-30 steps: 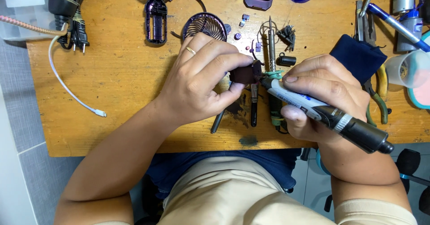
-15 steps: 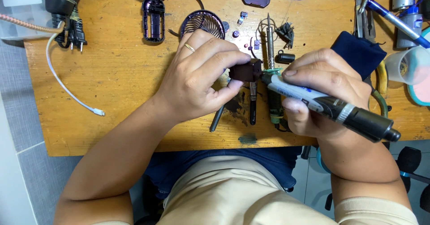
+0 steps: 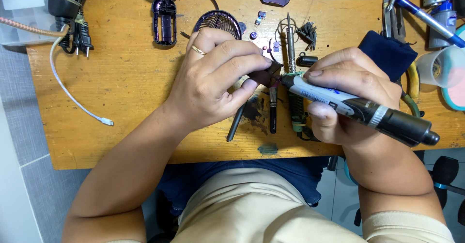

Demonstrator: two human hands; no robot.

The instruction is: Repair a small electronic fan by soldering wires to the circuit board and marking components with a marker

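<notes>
Left hand: the left hand (image 3: 213, 81) rests over the middle of the wooden table (image 3: 131, 102), fingers curled in, thumb and fingertips pinched shut on a small dark part (image 3: 265, 75); a ring sits on one finger
Right hand: the right hand (image 3: 348, 95) is wrapped closed around a pen-shaped rotary tool (image 3: 358, 110), the thumb laid along its top
Rotary tool: white and black body, lying slanted from lower right up to the left; its tip meets the small dark part between the two hands
Small dark part: held just above the table's middle, touching the tool's tip, mostly covered by the left fingers, so its shape cannot be told
Under the hands: a soldering iron (image 3: 292, 64) with a green grip lies lengthwise, its point towards the far edge; beside it lie a thin dark tool (image 3: 272, 112) and a black rod (image 3: 236, 123)
Far side: a purple fan grille (image 3: 219, 21) sits just beyond the left knuckles, with a dark fan housing (image 3: 163, 15) to its left and tiny loose parts near the iron's point
Left edge: a white cable (image 3: 72, 98) trails across the wood from a black plug (image 3: 80, 37)
Right edge: a navy cloth (image 3: 387, 54) lies behind the right hand, near pliers (image 3: 395, 22) and a clear cup (image 3: 441, 66)
</notes>
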